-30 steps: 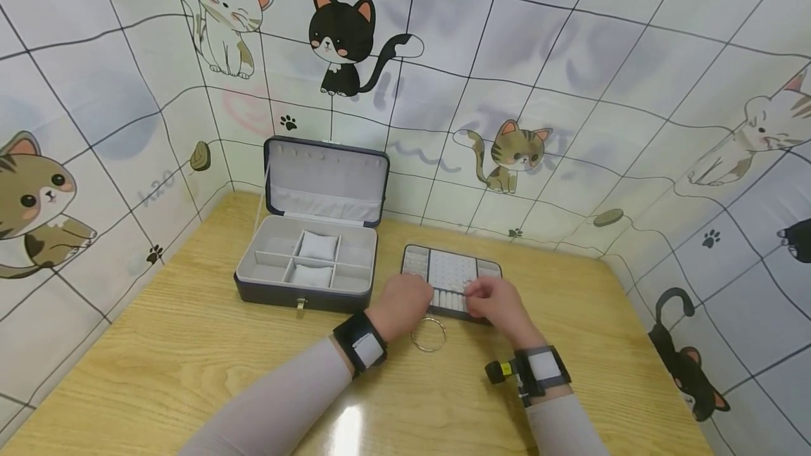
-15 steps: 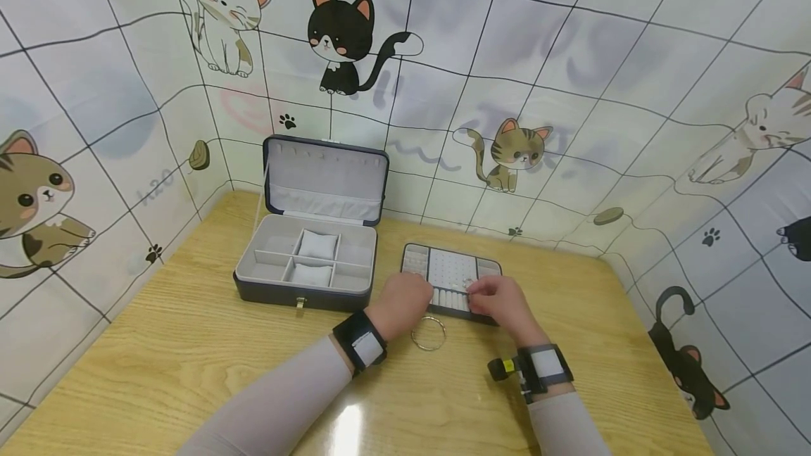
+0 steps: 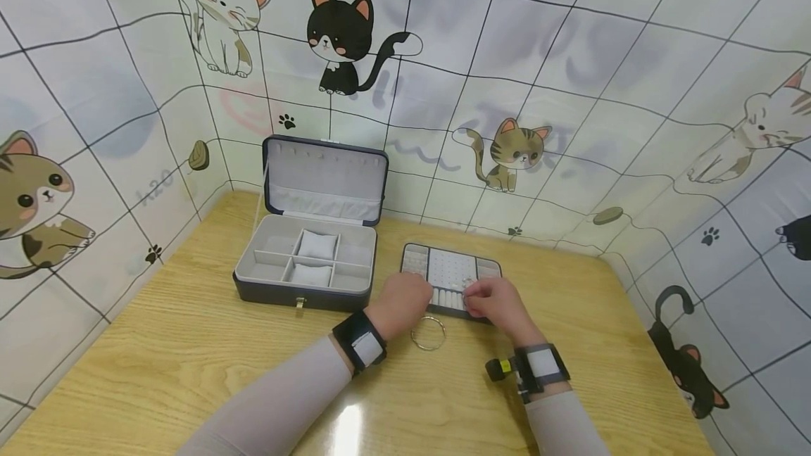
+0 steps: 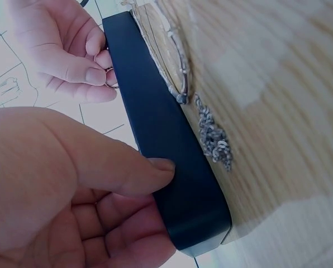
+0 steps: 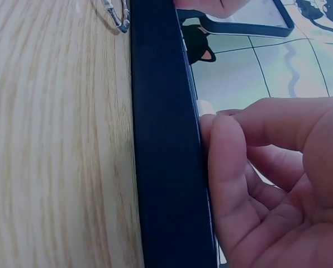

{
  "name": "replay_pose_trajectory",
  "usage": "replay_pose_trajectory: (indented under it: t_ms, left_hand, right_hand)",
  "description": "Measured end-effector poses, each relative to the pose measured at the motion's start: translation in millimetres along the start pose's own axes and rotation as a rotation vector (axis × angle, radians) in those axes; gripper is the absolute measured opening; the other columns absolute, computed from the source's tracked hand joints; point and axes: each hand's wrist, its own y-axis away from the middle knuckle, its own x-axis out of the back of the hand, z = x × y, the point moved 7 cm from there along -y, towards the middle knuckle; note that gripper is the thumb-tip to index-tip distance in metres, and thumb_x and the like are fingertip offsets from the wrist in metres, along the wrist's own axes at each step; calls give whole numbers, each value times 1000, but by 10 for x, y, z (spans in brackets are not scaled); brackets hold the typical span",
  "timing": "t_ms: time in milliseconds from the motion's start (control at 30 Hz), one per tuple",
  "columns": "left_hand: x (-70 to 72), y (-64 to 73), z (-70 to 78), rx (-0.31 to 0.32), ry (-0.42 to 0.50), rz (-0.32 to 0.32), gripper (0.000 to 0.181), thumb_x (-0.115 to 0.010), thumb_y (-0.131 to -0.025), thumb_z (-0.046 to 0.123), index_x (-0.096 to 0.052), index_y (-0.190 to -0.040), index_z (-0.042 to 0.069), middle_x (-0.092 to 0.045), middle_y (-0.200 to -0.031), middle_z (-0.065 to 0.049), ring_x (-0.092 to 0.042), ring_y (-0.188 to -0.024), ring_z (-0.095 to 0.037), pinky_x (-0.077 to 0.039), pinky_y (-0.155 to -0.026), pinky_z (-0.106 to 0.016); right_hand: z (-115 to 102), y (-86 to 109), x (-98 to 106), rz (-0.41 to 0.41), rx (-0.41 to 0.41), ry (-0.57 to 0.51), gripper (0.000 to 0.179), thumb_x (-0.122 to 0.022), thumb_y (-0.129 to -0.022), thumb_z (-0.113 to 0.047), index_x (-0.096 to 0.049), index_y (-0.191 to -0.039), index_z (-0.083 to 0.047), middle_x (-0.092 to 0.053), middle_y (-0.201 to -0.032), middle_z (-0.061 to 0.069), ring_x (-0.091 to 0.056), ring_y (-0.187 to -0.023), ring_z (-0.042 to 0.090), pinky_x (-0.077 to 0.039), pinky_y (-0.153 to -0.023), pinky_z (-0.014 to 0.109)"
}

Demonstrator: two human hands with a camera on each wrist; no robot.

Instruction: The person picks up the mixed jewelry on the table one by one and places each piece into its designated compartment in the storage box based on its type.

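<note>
A small jewelry tray (image 3: 451, 267) with a dotted panel and a row of ring rolls lies on the table. My left hand (image 3: 400, 305) grips its left end, the thumb pressed on the dark front wall (image 4: 150, 111) in the left wrist view. At the tray's right part, my right hand (image 3: 500, 307) pinches a small thin metal ring (image 4: 109, 85) by the ring rolls; its fingertips mostly hide it. In front of the tray, a bangle (image 3: 429, 350) lies flat. A small heap of silvery chain (image 4: 214, 139) shows beside it in the left wrist view.
An open dark jewelry box (image 3: 272, 293) with pale compartments and two small cushions (image 3: 318, 245) stands to the left, its lid (image 3: 326, 181) raised. Behind the wooden table (image 3: 190, 371) hangs a cat-print wall covering (image 3: 437, 90).
My right hand shifts slightly right, then back left, along the ring rolls. The left hand stays on the tray, and the tray, bangle and box keep their places.
</note>
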Motion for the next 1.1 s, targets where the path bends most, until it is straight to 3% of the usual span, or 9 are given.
replay_pose_trajectory:
  t_ms: [233,533,900,1100]
  left_hand:
    - [-10,-3,2,-2,-1,-8,9,-71,-99,18,-79,-94,18,-72,-80,2,-67,-74,-14,-57,-61,-33]
    - [-13,-6,0,-5,-10,-13,8,-71,-99,19,-78,-95,18,-72,-81,2,-67,-73,-14,-57,-60,-32]
    - [-26,-12,-1,-10,0,-33,8,-71,-100,21,-78,-97,19,-74,-84,2,-67,-76,-14,-57,-63,-31]
    - [-39,-19,-2,-4,0,-30,10,-70,-100,21,-78,-96,20,-74,-85,3,-68,-77,-14,-57,-63,-32]
  right_hand:
    - [-35,11,12,21,33,80,6,-77,-92,-9,-79,-98,-8,-74,-86,6,-66,-74,17,-57,-69,29]
    - [-67,4,28,69,99,216,7,-81,-90,-11,-77,-95,-14,-75,-92,3,-64,-86,19,-53,-74,31]
    - [-70,-9,11,86,146,236,10,-83,-89,-12,-74,-90,-15,-72,-86,1,-61,-82,20,-50,-73,31]
    - [-53,-17,20,81,170,238,6,-80,-91,-11,-79,-94,-16,-77,-99,3,-62,-90,21,-52,-78,32]
